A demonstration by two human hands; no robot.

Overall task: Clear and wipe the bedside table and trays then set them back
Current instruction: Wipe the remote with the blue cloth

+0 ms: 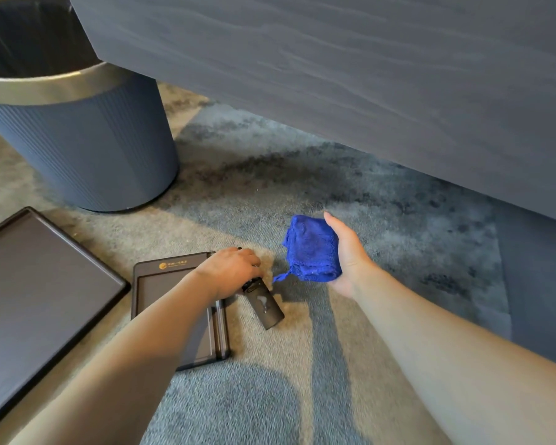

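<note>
Two dark trays lie flat on the grey carpet [302, 380]: a large tray [45, 277] at the left edge, and just right of it a small tray [161, 284] with a gold logo at its far end and a narrow compartment along its right side. Over the small tray's far right corner the left hand [228, 271] is clenched around the upper end of a dark bottle-like object [265, 305], which lies tilted on the carpet. Further right, the right hand [347, 255] grips a bunched blue cloth [312, 248] above the carpet, below the grey bedside table [366, 75], with a ribbed waste bin [87, 139] standing beyond the trays.
</note>
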